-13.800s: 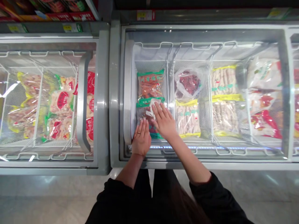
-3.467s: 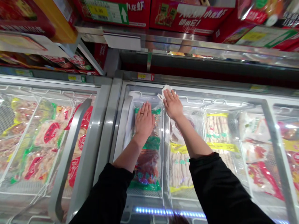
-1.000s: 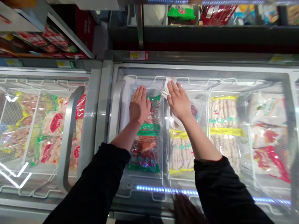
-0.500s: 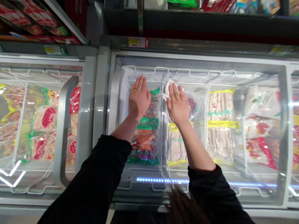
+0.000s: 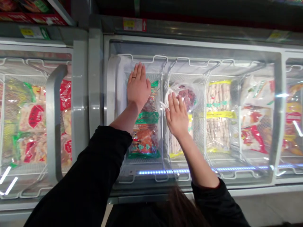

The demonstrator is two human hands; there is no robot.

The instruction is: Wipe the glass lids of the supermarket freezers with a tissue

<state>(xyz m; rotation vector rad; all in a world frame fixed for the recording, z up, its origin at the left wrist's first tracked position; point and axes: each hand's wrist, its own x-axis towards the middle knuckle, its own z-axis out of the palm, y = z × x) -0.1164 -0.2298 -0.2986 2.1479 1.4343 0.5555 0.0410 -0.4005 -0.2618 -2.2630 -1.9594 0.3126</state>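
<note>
My left hand point(image 5: 139, 85) lies flat on the glass lid point(image 5: 196, 50) of a chest freezer, fingers stretched out and a ring on one of them. It holds nothing. Under the palm and fingers of my right hand point(image 5: 178, 116) is a crumpled white cloth point(image 5: 167, 97), held down against the same glass. Only its edges show, left of the fingers. Below the glass, near my left hand, are green-edged food packs point(image 5: 144, 138). A bag of dark red food point(image 5: 188, 94) and a yellow-edged pack point(image 5: 174, 146) lie beneath my right hand.
White wire dividers point(image 5: 205, 126) part the freezer. Farther right are pale roll packs point(image 5: 217, 116) and white and red bags point(image 5: 254, 138). A second freezer with a grey handle point(image 5: 55, 126) stands at left. A dark shelf edge point(image 5: 189, 30) runs along the back.
My right hand has slid toward me on the glass with the cloth, uncovering the dark red food bag. My left hand stays flat. The view has shifted slightly.
</note>
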